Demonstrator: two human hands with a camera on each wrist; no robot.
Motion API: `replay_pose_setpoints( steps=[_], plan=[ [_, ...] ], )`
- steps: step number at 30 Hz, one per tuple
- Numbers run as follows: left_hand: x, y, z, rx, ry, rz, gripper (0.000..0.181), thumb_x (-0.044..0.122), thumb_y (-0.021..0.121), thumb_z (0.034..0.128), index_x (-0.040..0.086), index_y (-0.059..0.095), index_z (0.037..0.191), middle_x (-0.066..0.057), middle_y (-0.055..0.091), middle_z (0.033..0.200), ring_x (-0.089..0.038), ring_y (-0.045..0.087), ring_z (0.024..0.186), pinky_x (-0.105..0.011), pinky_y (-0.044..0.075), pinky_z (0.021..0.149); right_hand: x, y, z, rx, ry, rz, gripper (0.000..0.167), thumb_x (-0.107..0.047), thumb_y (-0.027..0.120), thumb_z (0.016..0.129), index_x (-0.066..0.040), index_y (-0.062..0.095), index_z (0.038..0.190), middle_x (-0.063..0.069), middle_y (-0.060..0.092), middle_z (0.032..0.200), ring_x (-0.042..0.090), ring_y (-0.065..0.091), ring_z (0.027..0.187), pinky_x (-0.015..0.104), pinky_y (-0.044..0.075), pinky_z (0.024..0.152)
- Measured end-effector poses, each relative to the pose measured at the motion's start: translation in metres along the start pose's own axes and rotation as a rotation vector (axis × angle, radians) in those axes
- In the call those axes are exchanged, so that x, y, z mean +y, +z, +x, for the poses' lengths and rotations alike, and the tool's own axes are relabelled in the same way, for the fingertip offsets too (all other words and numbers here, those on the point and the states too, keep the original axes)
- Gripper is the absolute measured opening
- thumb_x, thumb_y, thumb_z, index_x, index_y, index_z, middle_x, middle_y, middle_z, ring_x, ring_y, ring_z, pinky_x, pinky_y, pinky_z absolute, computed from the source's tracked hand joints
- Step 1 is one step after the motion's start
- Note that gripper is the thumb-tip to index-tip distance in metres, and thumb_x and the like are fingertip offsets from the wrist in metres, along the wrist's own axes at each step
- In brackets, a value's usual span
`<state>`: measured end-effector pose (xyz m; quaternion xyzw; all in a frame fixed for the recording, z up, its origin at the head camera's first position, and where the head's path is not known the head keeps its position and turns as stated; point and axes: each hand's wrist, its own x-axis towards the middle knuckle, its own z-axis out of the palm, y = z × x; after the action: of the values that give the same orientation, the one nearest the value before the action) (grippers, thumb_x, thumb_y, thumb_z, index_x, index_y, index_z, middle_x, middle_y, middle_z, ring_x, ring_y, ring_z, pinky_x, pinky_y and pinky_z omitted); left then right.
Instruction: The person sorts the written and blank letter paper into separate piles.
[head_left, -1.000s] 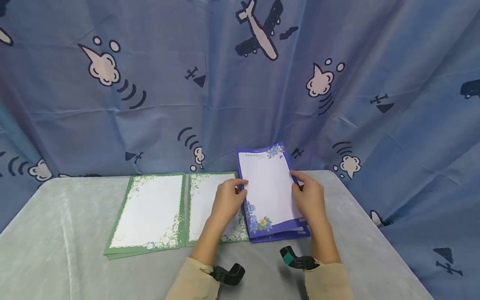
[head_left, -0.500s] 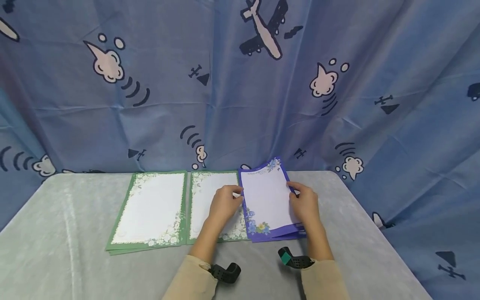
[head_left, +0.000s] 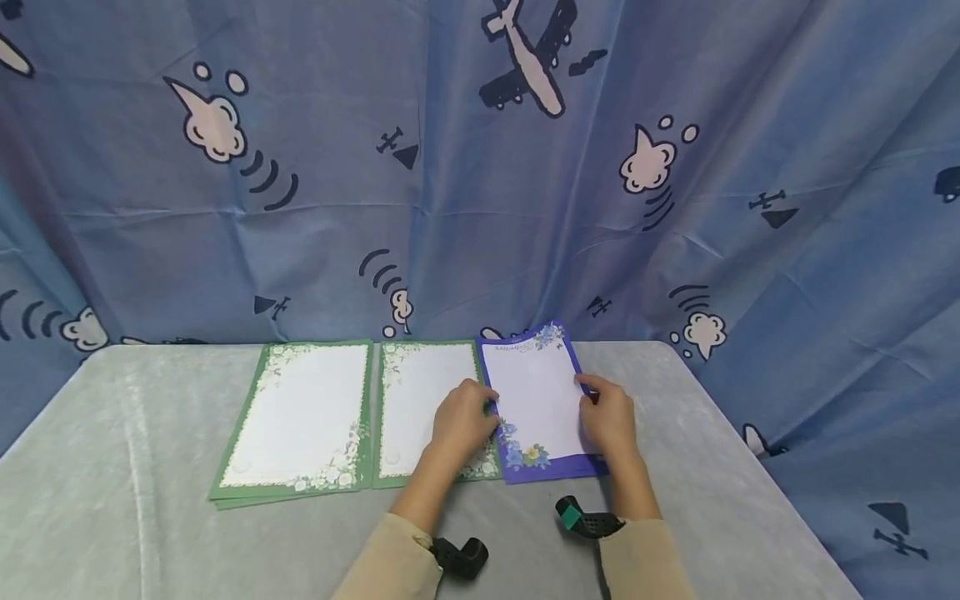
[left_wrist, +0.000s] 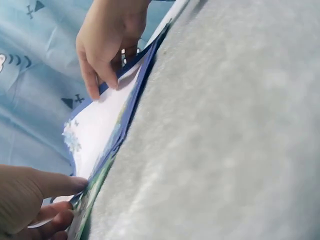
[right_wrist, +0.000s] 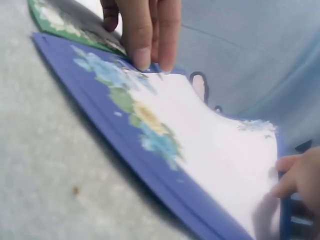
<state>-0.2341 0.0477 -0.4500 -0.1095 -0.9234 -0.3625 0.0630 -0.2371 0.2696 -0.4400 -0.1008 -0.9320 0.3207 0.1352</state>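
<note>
A sheet of purple-bordered letter paper (head_left: 534,396), printed with blue flowers, lies at the right of the row on other purple-edged paper. Its middle bows and its far edge curls up. My left hand (head_left: 461,423) pinches the sheet's left edge, with the thumb (left_wrist: 70,185) at the rim. On the opposite edge, my right hand (head_left: 609,417) grips with thumb and fingertips. Beneath my left wrist is a green-bordered sheet (head_left: 423,375), partly covered by that hand. The undersides of the fingers are partly hidden.
Another pile of green-bordered paper (head_left: 300,417) sits at the left, its lower sheet slightly askew. A grey cloth covers the table (head_left: 172,550). Behind the far edge hangs a blue curtain (head_left: 322,167) with airplane prints.
The purple-bordered sheet has come down and toward me, settling over the paper below. My left hand has slid nearer along its edge; my right hand has lowered with the sheet.
</note>
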Motion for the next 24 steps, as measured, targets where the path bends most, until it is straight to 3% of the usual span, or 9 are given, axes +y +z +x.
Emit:
replay_pose_setpoints(
  steps=[9,17,24],
  plan=[
    [0.003,0.005,-0.002,0.008,0.011,0.039,0.027,0.015,0.083,0.0818,0.009,0.079,0.108,-0.013,0.073,0.116,-0.031,0.069,0.107,-0.044,0.057,0.091,0.005,0.005,-0.001,-0.040,0.003,-0.099,0.047,-0.012,0.062,0.093,0.003,0.059,0.137,0.028,0.057,0.141,0.048,0.050,0.135,0.058,0.038,0.115],
    [0.013,0.002,-0.002,0.049,-0.003,0.008,0.030,0.018,0.083,0.0810,0.009,0.078,0.109,-0.010,0.078,0.109,-0.030,0.072,0.102,-0.043,0.057,0.086,0.002,0.006,0.002,-0.060,0.041,-0.170,0.051,-0.021,0.063,0.095,0.001,0.056,0.141,0.029,0.055,0.144,0.049,0.050,0.132,0.061,0.038,0.112],
    [0.014,0.003,-0.005,0.025,-0.038,-0.011,0.028,0.017,0.081,0.0829,0.006,0.078,0.109,-0.011,0.077,0.110,-0.031,0.072,0.105,-0.044,0.057,0.088,0.001,0.005,-0.002,-0.077,0.077,-0.210,0.054,-0.023,0.061,0.097,0.005,0.053,0.142,0.030,0.053,0.145,0.050,0.049,0.133,0.061,0.039,0.112]
  ],
)
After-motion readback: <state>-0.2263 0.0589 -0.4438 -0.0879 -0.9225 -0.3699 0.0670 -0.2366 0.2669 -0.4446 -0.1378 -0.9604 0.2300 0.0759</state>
